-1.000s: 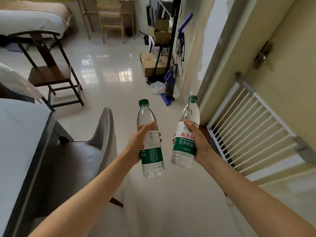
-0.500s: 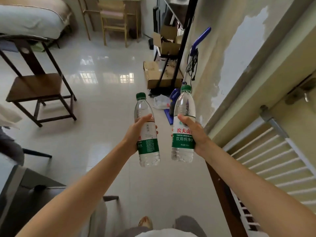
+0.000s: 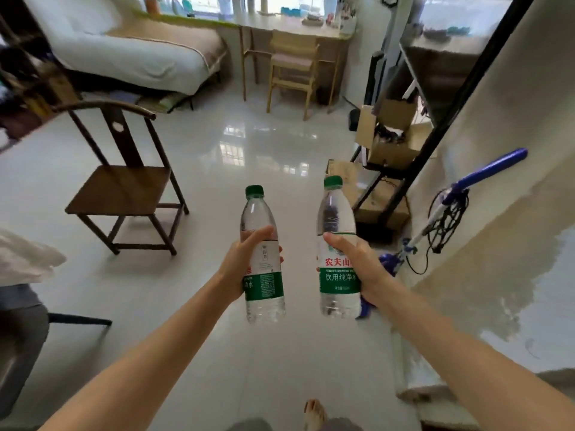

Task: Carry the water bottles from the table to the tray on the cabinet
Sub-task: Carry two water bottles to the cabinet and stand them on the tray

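foot [image 3: 315, 412] cut off below, windowsill clutter [image 3: 311, 14] perhaps blurred

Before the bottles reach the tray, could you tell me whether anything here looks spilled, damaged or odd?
Both bottles are upright, capped and dry, one in each hand. The wall on the right has patchy, peeling paint.

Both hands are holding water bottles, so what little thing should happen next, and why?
Probably keep walking forward over the open floor. The left hand and right hand each grip an upright bottle, and no tray or cabinet is clearly in sight.
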Available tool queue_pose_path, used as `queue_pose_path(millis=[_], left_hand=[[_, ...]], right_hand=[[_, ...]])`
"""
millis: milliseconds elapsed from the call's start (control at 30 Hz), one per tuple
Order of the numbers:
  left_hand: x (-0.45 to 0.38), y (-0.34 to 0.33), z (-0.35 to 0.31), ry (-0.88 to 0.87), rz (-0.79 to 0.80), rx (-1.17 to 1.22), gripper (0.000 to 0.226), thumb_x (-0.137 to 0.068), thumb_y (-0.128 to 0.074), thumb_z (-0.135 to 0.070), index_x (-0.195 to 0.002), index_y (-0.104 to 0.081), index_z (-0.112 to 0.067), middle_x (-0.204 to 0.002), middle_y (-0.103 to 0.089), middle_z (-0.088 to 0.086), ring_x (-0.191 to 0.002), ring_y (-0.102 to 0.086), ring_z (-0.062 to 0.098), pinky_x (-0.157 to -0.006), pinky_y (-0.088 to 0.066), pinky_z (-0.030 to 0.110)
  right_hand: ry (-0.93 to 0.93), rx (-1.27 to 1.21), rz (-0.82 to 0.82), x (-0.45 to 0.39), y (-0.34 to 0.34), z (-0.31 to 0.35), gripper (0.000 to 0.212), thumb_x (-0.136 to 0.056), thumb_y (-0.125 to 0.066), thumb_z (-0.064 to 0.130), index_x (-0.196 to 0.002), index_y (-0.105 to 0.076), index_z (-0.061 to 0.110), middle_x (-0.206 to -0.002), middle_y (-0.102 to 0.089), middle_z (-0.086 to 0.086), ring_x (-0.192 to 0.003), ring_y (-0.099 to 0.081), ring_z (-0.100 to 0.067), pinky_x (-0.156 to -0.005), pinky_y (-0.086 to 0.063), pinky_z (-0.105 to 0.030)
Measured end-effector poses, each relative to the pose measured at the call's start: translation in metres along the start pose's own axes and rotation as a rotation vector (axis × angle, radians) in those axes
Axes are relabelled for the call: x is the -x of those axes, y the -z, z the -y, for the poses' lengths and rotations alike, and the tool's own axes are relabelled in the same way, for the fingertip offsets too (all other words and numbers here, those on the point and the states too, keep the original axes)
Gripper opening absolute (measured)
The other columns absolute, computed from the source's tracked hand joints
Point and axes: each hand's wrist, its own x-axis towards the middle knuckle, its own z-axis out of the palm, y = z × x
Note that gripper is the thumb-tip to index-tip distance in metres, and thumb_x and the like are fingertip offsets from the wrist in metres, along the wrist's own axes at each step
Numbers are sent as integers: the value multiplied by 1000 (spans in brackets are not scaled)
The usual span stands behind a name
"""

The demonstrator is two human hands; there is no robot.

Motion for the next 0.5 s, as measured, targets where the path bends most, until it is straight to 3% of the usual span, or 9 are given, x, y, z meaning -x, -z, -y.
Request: queue_pose_path(millis=[167,333,500], left_hand=[[-101,31,-64,-54,-140,79,36,-85,-63,-39,-108,-56,-12,-83,-66,9,-69,-65,22,-69,-56,36],[-215,77,-129,-90,-215,145,34,-86,-62,-37,-109,-55,-14,-83,-65,9,-68,-65,22,-66,-56,35],[-328,125,-214,-69,-218,138,38,-85,-62,-39,-110,-57,-11,-82,-67,8,-68,-65,21,-65,-57,33]], right_hand=[[-25,48,167,-142,-32,66,52,-69,-74,35,-109,-60,4,-85,-66,-16,-70,-66,-27,-65,-57,-34],[-35,85,288,-287,-78,107,43,-76,-74,33,-105,-59,5,-81,-66,-12,-68,-66,-25,-60,-56,-31],[-61,50,310,-419,-127,163,52,-70,-75,35,-107,-56,5,-81,-64,-13,-66,-64,-25,-61,-57,-32]])
